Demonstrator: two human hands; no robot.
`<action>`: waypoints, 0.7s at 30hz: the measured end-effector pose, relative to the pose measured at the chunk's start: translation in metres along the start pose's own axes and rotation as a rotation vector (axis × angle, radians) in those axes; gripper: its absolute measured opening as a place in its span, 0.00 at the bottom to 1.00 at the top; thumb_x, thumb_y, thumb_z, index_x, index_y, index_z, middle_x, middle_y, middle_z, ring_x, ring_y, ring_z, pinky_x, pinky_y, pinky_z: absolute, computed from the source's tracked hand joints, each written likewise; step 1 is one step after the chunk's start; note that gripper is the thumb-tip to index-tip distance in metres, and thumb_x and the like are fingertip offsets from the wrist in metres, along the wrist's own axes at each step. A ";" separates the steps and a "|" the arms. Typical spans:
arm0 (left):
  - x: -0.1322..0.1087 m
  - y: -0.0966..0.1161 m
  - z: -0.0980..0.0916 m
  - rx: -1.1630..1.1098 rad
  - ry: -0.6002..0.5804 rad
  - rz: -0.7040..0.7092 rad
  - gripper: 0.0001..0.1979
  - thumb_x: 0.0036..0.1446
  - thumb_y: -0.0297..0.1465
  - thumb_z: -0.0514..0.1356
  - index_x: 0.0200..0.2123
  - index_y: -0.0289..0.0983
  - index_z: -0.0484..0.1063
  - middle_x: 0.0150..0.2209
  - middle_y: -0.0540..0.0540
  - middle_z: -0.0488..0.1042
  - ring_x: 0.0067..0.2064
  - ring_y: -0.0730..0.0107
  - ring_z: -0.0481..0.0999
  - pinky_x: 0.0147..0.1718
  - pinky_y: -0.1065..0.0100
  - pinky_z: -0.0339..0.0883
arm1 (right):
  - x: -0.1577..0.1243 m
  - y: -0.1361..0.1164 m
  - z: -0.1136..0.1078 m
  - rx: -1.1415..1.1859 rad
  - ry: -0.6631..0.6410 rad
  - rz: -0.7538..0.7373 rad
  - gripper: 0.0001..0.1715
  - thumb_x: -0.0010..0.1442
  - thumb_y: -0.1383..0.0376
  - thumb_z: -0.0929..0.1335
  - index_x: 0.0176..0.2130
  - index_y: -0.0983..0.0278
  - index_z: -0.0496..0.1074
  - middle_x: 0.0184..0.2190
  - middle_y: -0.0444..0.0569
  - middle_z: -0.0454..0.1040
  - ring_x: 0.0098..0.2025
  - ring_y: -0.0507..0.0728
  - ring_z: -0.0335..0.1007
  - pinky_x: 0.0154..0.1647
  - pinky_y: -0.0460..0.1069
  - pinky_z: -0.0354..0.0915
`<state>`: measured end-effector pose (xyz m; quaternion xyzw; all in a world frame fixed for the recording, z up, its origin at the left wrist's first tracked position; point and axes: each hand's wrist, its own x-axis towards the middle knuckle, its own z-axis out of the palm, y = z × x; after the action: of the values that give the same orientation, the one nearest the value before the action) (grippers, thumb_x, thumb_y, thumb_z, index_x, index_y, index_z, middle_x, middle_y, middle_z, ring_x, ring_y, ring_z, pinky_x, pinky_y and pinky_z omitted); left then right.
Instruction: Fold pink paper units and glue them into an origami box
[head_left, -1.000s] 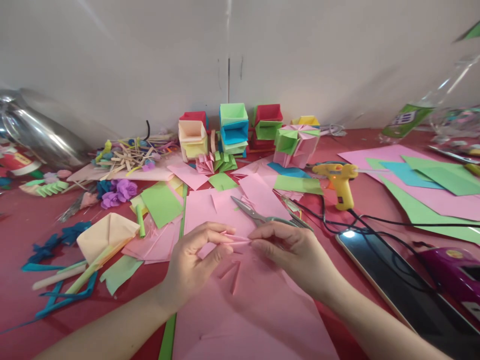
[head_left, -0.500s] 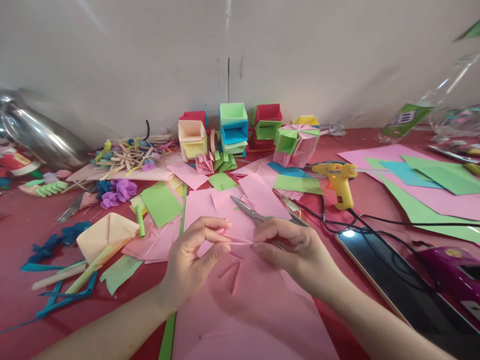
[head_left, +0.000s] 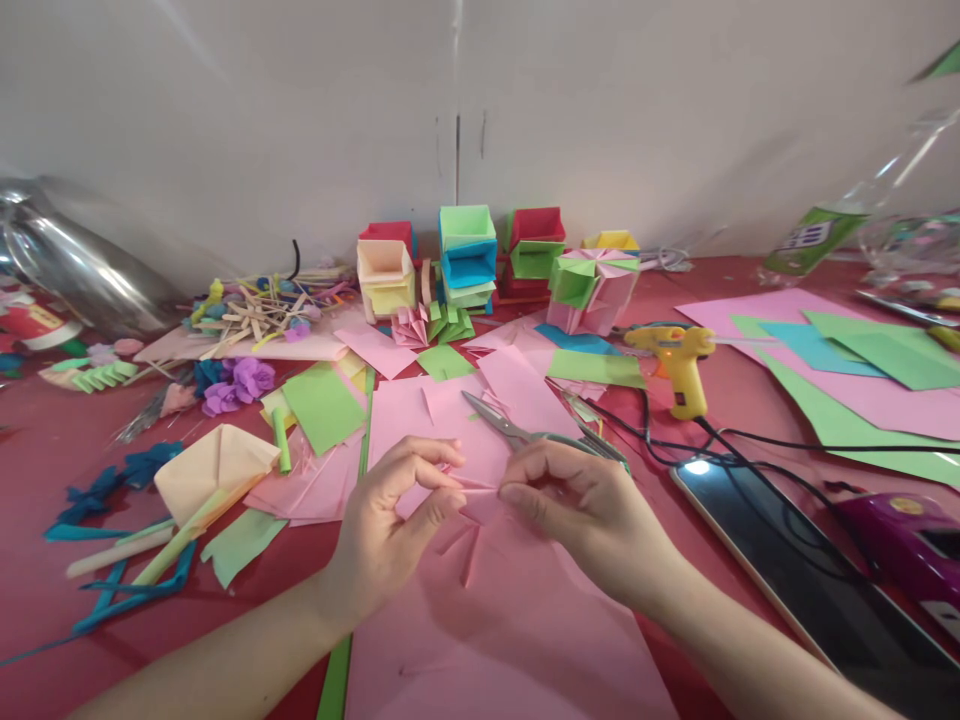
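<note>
A thin pink paper strip [head_left: 474,487] is pinched at its ends by the left hand [head_left: 390,525] and right hand [head_left: 581,510], just in front of the scissors [head_left: 517,430]. It could be torn if pulled too hard.

Matt pink paper sheets [head_left: 510,620], shiny metal scissors [head_left: 499,422], a glossy yellow plastic glue gun [head_left: 679,365], pale wooden sticks [head_left: 251,315].

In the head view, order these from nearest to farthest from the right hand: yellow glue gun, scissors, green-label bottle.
1. Scissors, just behind the right hand.
2. Yellow glue gun, farther back on the right.
3. Green-label bottle, far right by the wall.
</note>
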<state>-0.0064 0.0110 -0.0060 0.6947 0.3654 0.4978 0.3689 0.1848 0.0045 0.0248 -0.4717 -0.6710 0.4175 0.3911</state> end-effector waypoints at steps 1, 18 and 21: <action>0.000 0.000 0.000 0.008 0.008 -0.003 0.04 0.56 0.28 0.58 0.29 0.38 0.70 0.41 0.46 0.70 0.49 0.62 0.70 0.49 0.59 0.64 | 0.000 0.000 0.000 0.003 0.002 0.003 0.08 0.57 0.67 0.65 0.27 0.64 0.69 0.26 0.44 0.69 0.25 0.49 0.63 0.21 0.44 0.59; -0.005 -0.003 0.004 -0.030 -0.054 -0.176 0.14 0.57 0.31 0.58 0.48 0.42 0.67 0.50 0.45 0.72 0.51 0.64 0.71 0.48 0.63 0.67 | 0.000 -0.003 0.001 -0.163 0.090 -0.080 0.10 0.58 0.66 0.65 0.26 0.62 0.71 0.26 0.43 0.72 0.28 0.51 0.68 0.30 0.46 0.64; -0.002 -0.003 0.003 0.059 -0.092 -0.166 0.11 0.58 0.32 0.56 0.45 0.41 0.71 0.46 0.47 0.75 0.49 0.65 0.74 0.46 0.66 0.69 | 0.000 -0.004 0.003 -0.185 0.106 -0.108 0.10 0.58 0.68 0.65 0.26 0.62 0.71 0.26 0.43 0.72 0.29 0.51 0.68 0.32 0.46 0.65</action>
<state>-0.0044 0.0101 -0.0097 0.6945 0.4190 0.4222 0.4047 0.1810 0.0030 0.0270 -0.4904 -0.7095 0.3067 0.4025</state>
